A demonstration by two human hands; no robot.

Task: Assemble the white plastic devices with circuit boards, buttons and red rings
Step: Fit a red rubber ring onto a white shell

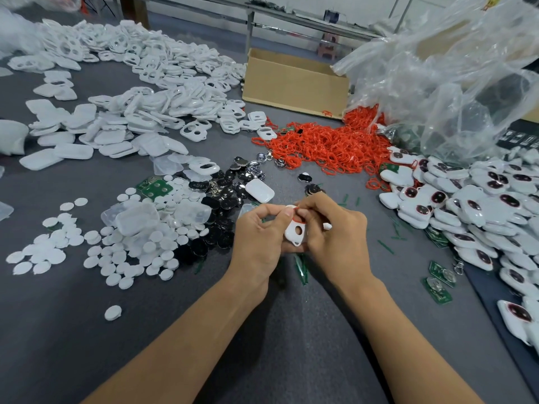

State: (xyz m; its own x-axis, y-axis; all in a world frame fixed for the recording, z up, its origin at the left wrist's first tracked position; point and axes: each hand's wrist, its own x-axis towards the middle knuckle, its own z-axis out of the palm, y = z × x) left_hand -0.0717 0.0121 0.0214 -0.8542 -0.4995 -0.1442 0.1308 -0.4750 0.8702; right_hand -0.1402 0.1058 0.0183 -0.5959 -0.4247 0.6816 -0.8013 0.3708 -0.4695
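One white shell (295, 232) in work: I'm holding it between both hands just above the grey table (262, 339), front centre. My left hand (256, 228) is curling round the shell's left side, with the thumb pressing near the top. My right hand (332, 231) is gripping the right side, its curled fingertips pinching at the upper end. A red ring (298, 218) is sitting there at the shell's top. Can't tell if it's seated, since my fingers are covering most of it.

White round buttons (131, 243) are lying just left of my left hand. Black and chrome pieces (227, 196) are lying beyond them, with green circuit boards (154, 186) at their far edge. The loose red rings pile (329, 147) is sitting further back, right of centre. Assembled devices (466, 205) are stacking up at right. Bare shells (145, 83) are heaping far left. A cardboard box (294, 83) is standing behind the rings, with a clear plastic bag (452, 68) spilling over beside it.
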